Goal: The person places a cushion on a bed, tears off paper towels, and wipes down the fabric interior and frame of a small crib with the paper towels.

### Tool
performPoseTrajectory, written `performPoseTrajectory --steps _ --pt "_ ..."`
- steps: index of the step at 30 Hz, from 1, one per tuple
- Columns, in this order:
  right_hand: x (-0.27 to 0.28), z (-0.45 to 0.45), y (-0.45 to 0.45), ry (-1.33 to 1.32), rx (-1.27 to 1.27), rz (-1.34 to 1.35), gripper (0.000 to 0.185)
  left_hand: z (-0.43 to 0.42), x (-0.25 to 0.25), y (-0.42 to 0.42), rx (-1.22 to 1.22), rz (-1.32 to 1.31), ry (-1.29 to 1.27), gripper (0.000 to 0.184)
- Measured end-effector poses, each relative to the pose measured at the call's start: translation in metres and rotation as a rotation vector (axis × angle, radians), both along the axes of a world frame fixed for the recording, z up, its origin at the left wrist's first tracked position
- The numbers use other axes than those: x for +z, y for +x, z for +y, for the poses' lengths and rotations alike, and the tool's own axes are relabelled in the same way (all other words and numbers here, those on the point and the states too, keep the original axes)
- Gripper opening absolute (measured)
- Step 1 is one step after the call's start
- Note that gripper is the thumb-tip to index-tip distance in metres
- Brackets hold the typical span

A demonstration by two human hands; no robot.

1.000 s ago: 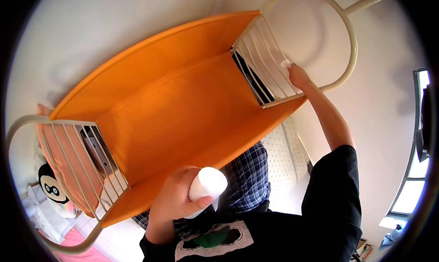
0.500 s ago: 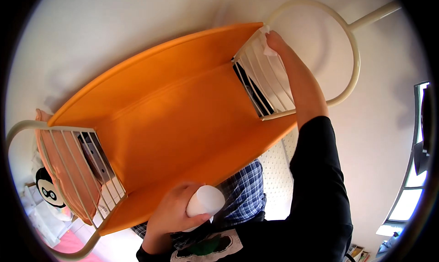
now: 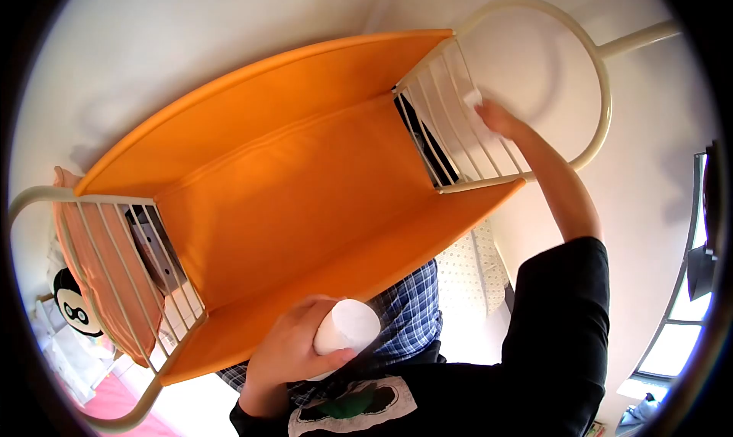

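My left hand (image 3: pixel 284 351) is wrapped around a white paper roll (image 3: pixel 348 326), held close to my body at the near edge of the orange fabric trough (image 3: pixel 305 185). At the upper right, my right hand (image 3: pixel 500 120) pinches a small piece of white tissue (image 3: pixel 473 98). It is beside the cream metal bars (image 3: pixel 439 116) at the trough's right end. Whether the tissue touches a bar I cannot tell. The fingers on the roll's underside are hidden.
A looped cream tube (image 3: pixel 605 93) extends beyond the right bars. More bars (image 3: pixel 114 261) close the left end, with a peach cushion (image 3: pixel 92 261) and grey file boxes (image 3: pixel 160 258) behind them. A dotted white surface (image 3: pixel 466 269) lies below; a window (image 3: pixel 676 338) is at right.
My right hand has moved with the tissue from the upper corner of the right-hand bars, down and to the right. The left hand still holds the roll, almost in the same place.
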State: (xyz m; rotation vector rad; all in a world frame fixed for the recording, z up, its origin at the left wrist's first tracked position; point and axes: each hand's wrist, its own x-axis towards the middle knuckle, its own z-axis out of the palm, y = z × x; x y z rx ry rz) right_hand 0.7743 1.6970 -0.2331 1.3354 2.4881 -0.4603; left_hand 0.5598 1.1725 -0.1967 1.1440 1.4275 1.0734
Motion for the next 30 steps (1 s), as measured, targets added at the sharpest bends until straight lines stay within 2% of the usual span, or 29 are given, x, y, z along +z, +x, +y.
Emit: performPoseTrajectory --steps 2,5,9,11,12,14,15,17,21,23,24,26,27,29,30 --pt "0.006 -0.019 0.025 0.082 0.07 -0.21 0.036 0.0 -0.002 0.001 -0.001 -0.001 0.028 0.067" --pt "0.034 -0.054 0.047 -0.04 -0.005 -0.34 0.037 -0.001 -0.002 0.001 -0.002 0.07 0.088 0.061" --pt "0.05 -0.077 0.042 -0.047 -0.032 -0.45 0.031 -0.001 0.001 0.002 0.01 0.084 0.113 0.06" --pt "0.043 -0.076 0.035 0.141 0.119 -0.512 0.022 -0.001 -0.001 0.001 0.017 0.105 0.134 0.06" --pt "0.04 -0.077 0.03 0.143 0.128 -0.51 0.022 0.0 -0.002 0.001 0.01 0.099 0.139 0.059" --pt "0.051 -0.11 -0.007 0.644 0.023 -0.156 0.02 -0.001 -0.004 0.002 0.003 0.09 0.141 0.059" --pt "0.054 -0.116 -0.021 0.643 0.025 -0.156 0.02 -0.001 -0.004 0.002 0.002 0.09 0.134 0.06" --pt "0.057 -0.116 -0.044 0.759 0.182 0.166 0.02 -0.001 -0.003 0.002 0.001 0.09 0.127 0.06" --pt "0.005 -0.048 -0.086 0.621 0.135 0.285 0.02 0.003 -0.002 0.002 0.0 0.079 0.096 0.062" --pt "-0.01 -0.03 -0.108 0.513 -0.12 0.31 0.019 0.004 -0.001 0.002 -0.007 0.089 0.089 0.062" --pt "-0.014 -0.029 -0.115 0.509 -0.118 0.316 0.019 0.004 0.0 0.002 -0.018 0.065 0.053 0.063" --pt "-0.016 -0.032 -0.132 0.757 -0.098 0.312 0.018 0.005 0.003 -0.001 -0.025 0.047 0.015 0.063" --pt "-0.015 -0.035 -0.139 0.753 -0.096 0.316 0.018 0.006 0.004 -0.003 -0.035 0.007 0.01 0.063" --pt "-0.013 -0.039 -0.15 1.162 0.111 0.295 0.018 0.006 0.006 -0.004 -0.037 -0.04 -0.001 0.062" --pt "-0.017 -0.039 -0.15 1.155 0.118 0.293 0.018 0.006 0.007 -0.005 -0.036 -0.051 0.004 0.062"
